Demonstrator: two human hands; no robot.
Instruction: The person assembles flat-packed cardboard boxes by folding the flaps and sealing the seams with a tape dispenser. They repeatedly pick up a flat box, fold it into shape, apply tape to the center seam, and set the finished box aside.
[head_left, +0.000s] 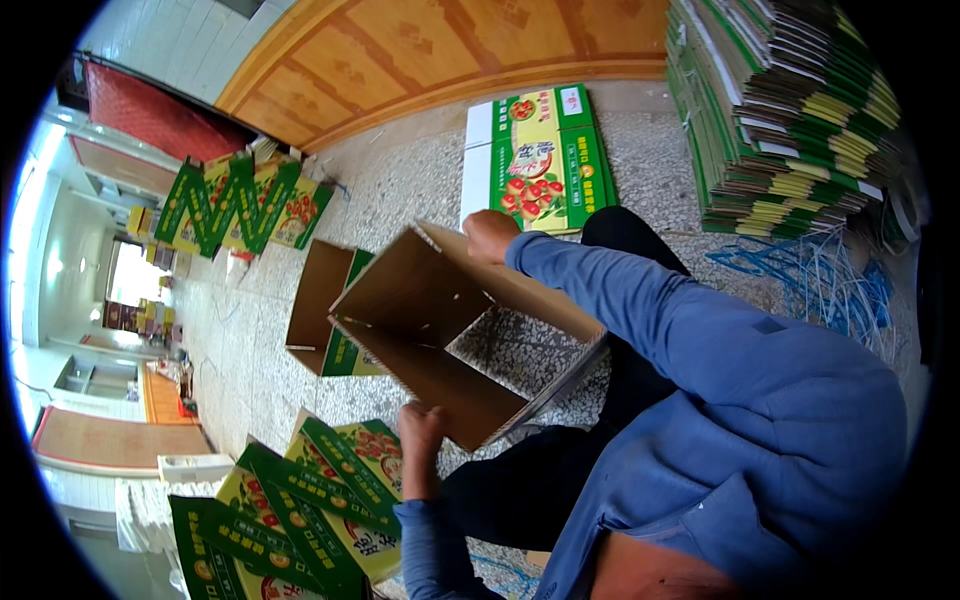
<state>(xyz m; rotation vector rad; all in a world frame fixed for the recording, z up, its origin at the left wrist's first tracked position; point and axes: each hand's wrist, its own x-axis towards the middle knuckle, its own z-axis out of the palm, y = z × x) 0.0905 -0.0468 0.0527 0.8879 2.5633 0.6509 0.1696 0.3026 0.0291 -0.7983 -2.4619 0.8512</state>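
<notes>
A brown-sided cardboard box [405, 290] is held tilted between my two hands, in front of my knees. Both its ends are open, so the speckled floor shows through it. My right hand [490, 237] is closed on its upper edge, fingers curled over the board. Down at the lower corner, my left hand [422, 428] grips the edge of the opposite wall. Just beyond it stands another opened box [318, 300], brown inside and green outside, partly covered by the held one.
A flattened printed carton [540, 165] lies past my right hand. Flattened cartons [775, 120] are piled high at the right, by tangled blue strapping [815, 285]. Green-and-yellow boxes stand in rows at the far left [245, 205] and beside my left arm [310, 490]. Wooden panelling [430, 65] borders the floor.
</notes>
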